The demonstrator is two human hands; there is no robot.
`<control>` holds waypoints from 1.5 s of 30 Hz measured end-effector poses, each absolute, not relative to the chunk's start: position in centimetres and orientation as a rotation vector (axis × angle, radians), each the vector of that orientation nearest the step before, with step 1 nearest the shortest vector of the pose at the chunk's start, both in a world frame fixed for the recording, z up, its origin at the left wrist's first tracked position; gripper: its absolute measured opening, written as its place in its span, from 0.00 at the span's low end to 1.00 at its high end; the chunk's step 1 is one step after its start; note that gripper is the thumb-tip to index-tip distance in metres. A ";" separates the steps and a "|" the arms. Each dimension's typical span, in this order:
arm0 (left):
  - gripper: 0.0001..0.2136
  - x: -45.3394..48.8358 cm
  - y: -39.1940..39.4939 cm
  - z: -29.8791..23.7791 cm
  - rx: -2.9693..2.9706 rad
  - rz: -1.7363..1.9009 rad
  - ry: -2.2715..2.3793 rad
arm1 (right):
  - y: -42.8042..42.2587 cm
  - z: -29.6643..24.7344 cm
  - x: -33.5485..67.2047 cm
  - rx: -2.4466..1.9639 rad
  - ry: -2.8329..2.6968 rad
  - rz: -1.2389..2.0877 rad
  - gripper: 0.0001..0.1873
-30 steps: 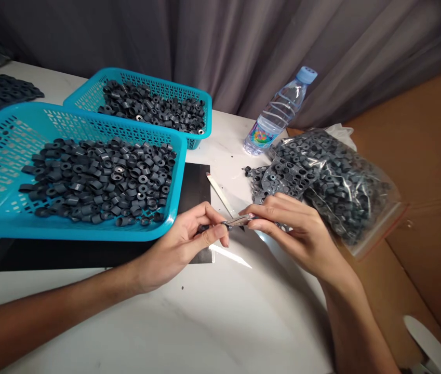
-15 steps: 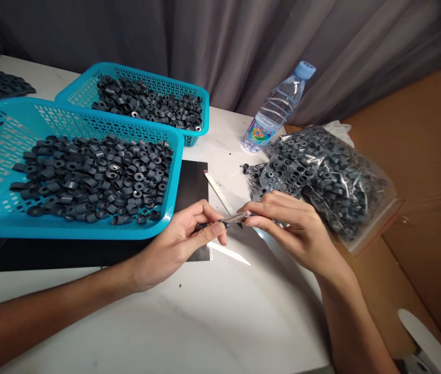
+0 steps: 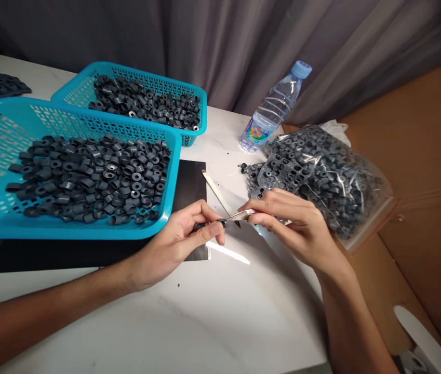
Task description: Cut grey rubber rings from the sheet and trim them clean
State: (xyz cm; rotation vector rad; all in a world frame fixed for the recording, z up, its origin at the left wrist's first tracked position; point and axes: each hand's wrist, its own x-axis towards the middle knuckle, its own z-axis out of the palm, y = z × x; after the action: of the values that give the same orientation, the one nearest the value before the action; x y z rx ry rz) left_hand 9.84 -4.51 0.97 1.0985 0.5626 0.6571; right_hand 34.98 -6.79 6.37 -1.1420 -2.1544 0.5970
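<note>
Left hand (image 3: 183, 236) is just right of the near basket (image 3: 175, 171), grip clamped on a small dark part (image 3: 222, 222) between thumb and fingers. Pinch is near the part's end, I'd guess to leave that end exposed.

Right hand (image 3: 302, 223) is farther right of the near basket, grip closed on a slim metal tool (image 3: 242, 214) angled at the part. Held behind the tip, probably to keep fingers clear of it. Might be tweezers; too small to say, and I can't tell if tip and part touch.

Near basket stands over a black sheet (image 3: 195, 189) on the desk (image 3: 204, 317), likely close for short reach.

Counts: hands 2, tool 1, sheet 1, baskets 2 (far basket (image 3: 203, 114) sits behind the near one). Right of near basket: pale stick (image 3: 215, 192) 1, bottle (image 3: 272, 111) 1, clear bag (image 3: 345, 176) 1. Basket rings (image 3: 88, 179): too many to count.
</note>
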 end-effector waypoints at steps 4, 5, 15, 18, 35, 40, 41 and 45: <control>0.08 9.7 -4.6 1.1 1.113 0.662 0.571 | -6.9 6.4 35.0 -1.139 -2.178 0.602 0.09; 0.08 9.7 -4.6 1.1 1.115 0.661 0.572 | -6.9 6.3 35.0 -1.144 -2.180 0.603 0.10; 0.10 9.9 -4.6 1.2 1.107 0.654 0.590 | -6.7 5.9 35.0 -1.134 -2.169 0.615 0.12; 0.11 9.8 -4.6 1.3 1.116 0.641 0.601 | -6.7 5.9 34.9 -1.132 -2.174 0.617 0.11; 0.11 9.8 -4.5 1.5 1.153 0.645 0.607 | -6.6 5.8 35.0 -1.217 -2.061 0.572 0.11; 0.12 9.9 -4.9 1.0 1.216 0.663 0.606 | -6.0 4.7 35.0 -1.350 -2.009 0.545 0.14; 0.13 9.9 -5.2 1.0 1.250 0.653 0.606 | -5.9 4.2 34.9 -1.400 -1.980 0.525 0.15; 0.12 9.5 -6.9 2.9 1.440 0.487 0.607 | -5.2 2.0 34.5 -1.540 -1.929 0.363 0.18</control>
State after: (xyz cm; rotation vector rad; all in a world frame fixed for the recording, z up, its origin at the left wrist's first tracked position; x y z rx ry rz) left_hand 9.53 -6.93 2.89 1.4402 0.6073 0.4869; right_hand 34.55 -5.24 2.01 -1.5403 -1.9291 0.3630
